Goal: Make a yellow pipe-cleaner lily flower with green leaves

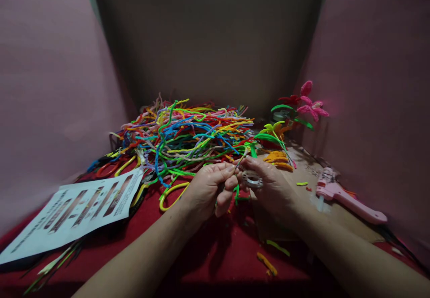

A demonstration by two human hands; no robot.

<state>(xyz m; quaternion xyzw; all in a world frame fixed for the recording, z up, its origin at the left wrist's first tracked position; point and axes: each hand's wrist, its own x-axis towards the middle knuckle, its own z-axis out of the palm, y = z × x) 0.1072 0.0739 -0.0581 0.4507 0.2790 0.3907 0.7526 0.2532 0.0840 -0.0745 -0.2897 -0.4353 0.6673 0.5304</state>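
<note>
My left hand (210, 186) is closed, thumb and fingertips pinching a thin wire stem (242, 157) with a pale yellowish tip that points up and away. My right hand (268, 186) is closed too, its fingertips meeting the stem from the other side. A pale ring that looks like a tape spool (252, 180) sits against the fingers of the right hand. Part of the stem is hidden by the fingers. Just beyond both hands lies a big heap of multicoloured pipe cleaners (195, 132).
A pink glue gun (352, 197) lies on a cardboard sheet (304, 208) at the right. Behind it stand pink pipe-cleaner flowers (312, 105); orange looped petals (278, 159) lie closer. A printed sheet (77, 213) lies left, near yellow-handled scissors (173, 196). Scraps (267, 263) dot the red cloth (235, 262).
</note>
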